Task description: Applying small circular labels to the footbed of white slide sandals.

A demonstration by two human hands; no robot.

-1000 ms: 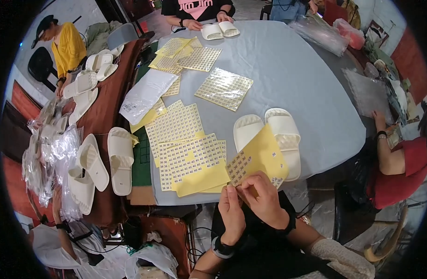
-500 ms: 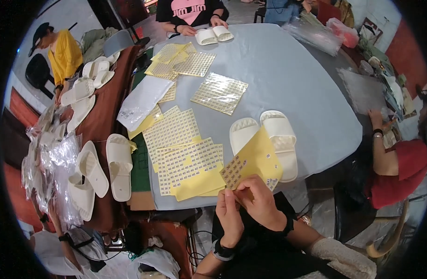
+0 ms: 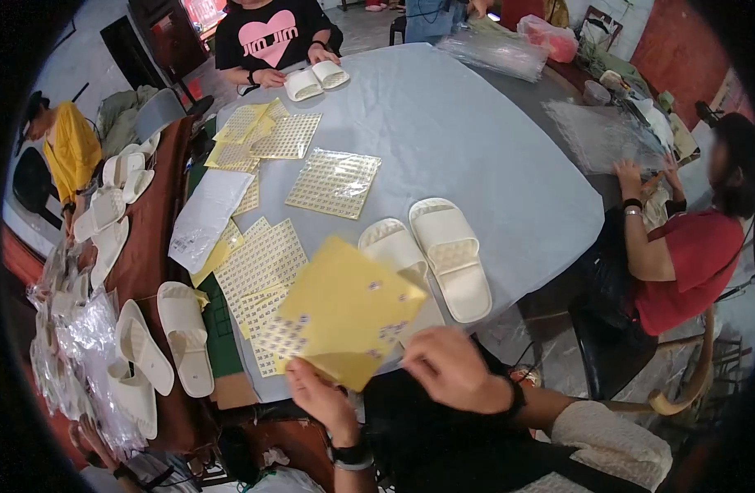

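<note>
My left hand (image 3: 324, 403) grips the lower edge of a yellow sticker sheet (image 3: 348, 304), held up tilted above the near table edge. Only some small printed labels are left on it, in patches near its left and right sides. Right of the sheet, my right hand (image 3: 453, 370) is apart from it, thumb and fingertips pinched together; whatever they hold is too small and blurred to make out. Past the sheet lies a pair of cream slippers, the right slipper (image 3: 468, 287) in full view and the left slipper (image 3: 385, 238) partly covered by the sheet.
Several label sheets (image 3: 266, 255), a white plastic bag (image 3: 209, 218) and a wrapped sheet stack (image 3: 334, 182) lie on the grey-covered table (image 3: 525, 205). Cream slippers (image 3: 184, 337) line the brown side table. Across, a person handles another slipper pair (image 3: 316, 80). At right, a person in red (image 3: 694, 259) touches clear bags.
My right hand has come away from the sheet toward the right. My left hand has carried the sheet leftward, turning its face up more. The whole view has shifted too.
</note>
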